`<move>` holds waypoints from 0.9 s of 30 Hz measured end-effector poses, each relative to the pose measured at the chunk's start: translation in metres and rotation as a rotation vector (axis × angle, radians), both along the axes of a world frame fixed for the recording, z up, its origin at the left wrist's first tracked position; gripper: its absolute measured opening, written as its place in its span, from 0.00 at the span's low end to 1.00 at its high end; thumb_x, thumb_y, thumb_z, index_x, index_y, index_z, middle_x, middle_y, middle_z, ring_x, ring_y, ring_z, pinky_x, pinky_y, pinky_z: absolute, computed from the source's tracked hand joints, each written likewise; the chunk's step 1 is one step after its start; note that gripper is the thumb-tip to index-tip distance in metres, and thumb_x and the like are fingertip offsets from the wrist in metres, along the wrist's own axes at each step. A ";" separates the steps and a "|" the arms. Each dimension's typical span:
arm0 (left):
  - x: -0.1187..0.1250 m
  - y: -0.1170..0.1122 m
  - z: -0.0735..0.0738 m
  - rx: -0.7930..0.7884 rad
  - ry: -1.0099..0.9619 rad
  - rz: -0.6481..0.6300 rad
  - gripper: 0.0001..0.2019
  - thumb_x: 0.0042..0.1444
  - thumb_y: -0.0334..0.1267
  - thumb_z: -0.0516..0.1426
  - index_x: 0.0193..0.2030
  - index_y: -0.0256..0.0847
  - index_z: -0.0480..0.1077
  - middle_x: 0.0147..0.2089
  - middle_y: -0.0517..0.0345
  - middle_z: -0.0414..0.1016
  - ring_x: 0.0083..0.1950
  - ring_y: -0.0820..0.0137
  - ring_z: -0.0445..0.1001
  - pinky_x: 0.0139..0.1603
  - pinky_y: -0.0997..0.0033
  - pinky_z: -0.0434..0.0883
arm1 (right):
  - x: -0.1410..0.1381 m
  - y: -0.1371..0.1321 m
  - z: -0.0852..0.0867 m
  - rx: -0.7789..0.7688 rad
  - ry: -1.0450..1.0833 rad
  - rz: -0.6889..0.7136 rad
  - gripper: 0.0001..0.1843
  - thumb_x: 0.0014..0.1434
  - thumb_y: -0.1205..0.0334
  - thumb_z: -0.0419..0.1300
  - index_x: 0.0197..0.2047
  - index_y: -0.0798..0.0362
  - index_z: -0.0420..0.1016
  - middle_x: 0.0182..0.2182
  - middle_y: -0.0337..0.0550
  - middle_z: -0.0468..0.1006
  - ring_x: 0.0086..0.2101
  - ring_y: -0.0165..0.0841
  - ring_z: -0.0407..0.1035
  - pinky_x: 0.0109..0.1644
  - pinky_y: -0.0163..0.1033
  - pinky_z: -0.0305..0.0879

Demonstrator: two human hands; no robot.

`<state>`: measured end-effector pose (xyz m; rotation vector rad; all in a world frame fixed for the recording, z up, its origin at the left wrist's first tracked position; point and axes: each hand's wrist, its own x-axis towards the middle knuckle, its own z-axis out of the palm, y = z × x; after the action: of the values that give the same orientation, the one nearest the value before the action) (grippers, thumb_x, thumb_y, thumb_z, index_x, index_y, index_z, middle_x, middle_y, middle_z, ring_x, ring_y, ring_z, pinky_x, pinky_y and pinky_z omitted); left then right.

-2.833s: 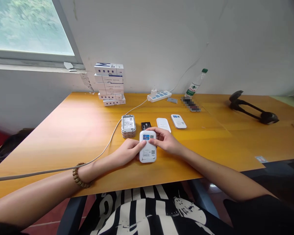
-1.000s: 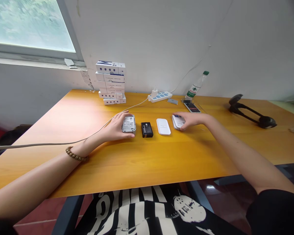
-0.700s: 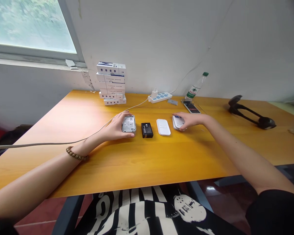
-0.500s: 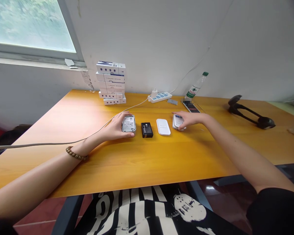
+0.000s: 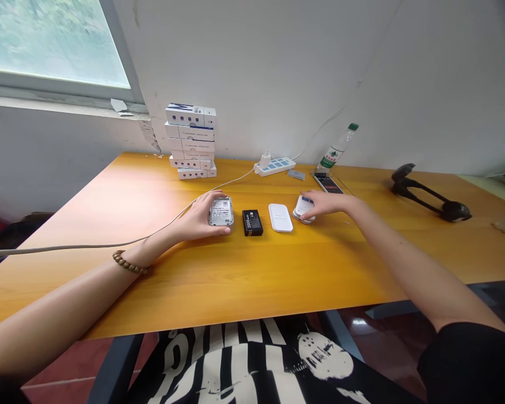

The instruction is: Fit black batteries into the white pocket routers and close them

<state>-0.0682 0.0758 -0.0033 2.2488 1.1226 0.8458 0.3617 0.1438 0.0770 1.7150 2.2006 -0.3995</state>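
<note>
My left hand [image 5: 202,217] is closed around the edges of a small white device [image 5: 221,212], whose labelled inner side faces up with no back cover on it. Just right of it lies a black battery [image 5: 252,223] marked 3000 mAh. Beside the battery rests a white rounded cover [image 5: 280,217], flat on the table. Farther right, my right hand [image 5: 320,205] grips a stack of thin white rounded pieces [image 5: 303,208] between thumb and fingers. The top piece bears a small blue mark; the fingers hide part of the stack.
White boxes [image 5: 191,143] stand stacked at the back left. A power strip [image 5: 275,166], a small grey card [image 5: 296,175], a phone [image 5: 328,183] and a water bottle [image 5: 336,148] line the wall. A cable [image 5: 168,223] crosses by my left wrist. A black headband-like device [image 5: 429,196] lies right.
My right hand has shifted slightly left, and the top of the white stack under it now sits offset to the left. My left hand and the device are unchanged.
</note>
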 end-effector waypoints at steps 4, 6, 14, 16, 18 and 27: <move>0.000 -0.001 0.000 -0.010 0.009 0.008 0.48 0.50 0.64 0.71 0.71 0.47 0.61 0.77 0.38 0.62 0.80 0.38 0.60 0.79 0.34 0.59 | -0.002 -0.001 -0.007 -0.018 0.003 -0.023 0.74 0.42 0.26 0.70 0.82 0.57 0.53 0.76 0.61 0.64 0.74 0.68 0.56 0.76 0.61 0.61; 0.000 -0.001 0.000 -0.012 0.007 0.007 0.48 0.50 0.64 0.71 0.72 0.46 0.61 0.78 0.37 0.61 0.80 0.37 0.59 0.78 0.34 0.59 | -0.003 0.001 -0.010 -0.019 -0.001 -0.016 0.73 0.43 0.27 0.70 0.83 0.54 0.52 0.76 0.59 0.65 0.73 0.67 0.58 0.75 0.61 0.62; -0.002 0.001 -0.003 0.007 -0.018 -0.005 0.47 0.51 0.63 0.71 0.72 0.47 0.61 0.79 0.36 0.60 0.81 0.38 0.57 0.79 0.33 0.58 | 0.001 0.009 -0.006 -0.021 0.014 0.040 0.77 0.39 0.35 0.74 0.84 0.50 0.45 0.79 0.56 0.58 0.76 0.64 0.52 0.77 0.59 0.58; -0.001 0.001 -0.003 0.001 -0.022 -0.006 0.47 0.51 0.64 0.71 0.72 0.48 0.60 0.79 0.37 0.60 0.81 0.38 0.58 0.79 0.33 0.58 | 0.001 0.009 -0.005 -0.012 0.002 0.015 0.78 0.39 0.34 0.74 0.84 0.54 0.46 0.80 0.58 0.56 0.76 0.64 0.51 0.78 0.57 0.57; -0.001 0.000 -0.003 -0.006 -0.018 -0.001 0.48 0.50 0.65 0.71 0.72 0.48 0.60 0.78 0.37 0.60 0.80 0.38 0.58 0.79 0.33 0.58 | 0.000 0.009 -0.006 -0.007 -0.009 -0.010 0.76 0.41 0.31 0.72 0.84 0.57 0.47 0.79 0.61 0.56 0.76 0.65 0.51 0.78 0.57 0.57; -0.001 0.001 -0.003 0.012 -0.001 0.001 0.48 0.50 0.66 0.70 0.72 0.47 0.60 0.78 0.37 0.62 0.80 0.38 0.59 0.79 0.34 0.58 | 0.000 0.008 -0.009 -0.017 0.029 -0.047 0.71 0.41 0.28 0.73 0.81 0.52 0.57 0.74 0.56 0.67 0.73 0.70 0.58 0.76 0.61 0.60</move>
<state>-0.0695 0.0765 -0.0060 2.2581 1.1208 0.8558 0.3618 0.1516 0.0683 1.7651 2.1739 -0.4564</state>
